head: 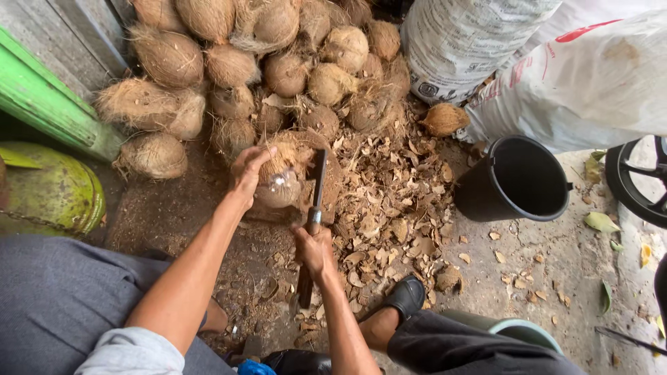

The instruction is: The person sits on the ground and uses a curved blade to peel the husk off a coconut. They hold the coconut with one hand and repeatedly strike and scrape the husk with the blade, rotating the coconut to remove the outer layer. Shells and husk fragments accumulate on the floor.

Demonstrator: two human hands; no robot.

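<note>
— Where is the coconut [281,177]?

— On the ground, just in front of the big pile [264,62], half-husked. The left hand [246,170] grips its top and steadies it. The right hand [314,251] is clenched round the handle of a cleaver [316,201], whose blade rests against the coconut's right side.

— How would it handle?

— Hard and fairly heavy, I'd judge, with a round shell that wants to roll. The fibrous husk gives good friction, so holding it by the tufted top, as the left hand does, looks sound. The bared patch seems smoother and probably slips more.

— And the blade?

— Stiff, and it sits close to the left fingers; that gap is the thing to watch.

— Room to move?

— Tight on the left: a green beam [48,97] and a green cylinder [52,194] crowd that side. The pile blocks the back. To the right lie loose chips [389,208], which could shift underfoot, then a black bucket [514,180] and white sacks [577,83]. The person's shoe [406,295] sits at the chips' near edge. The clearest room is straight up over the coconut.
</note>
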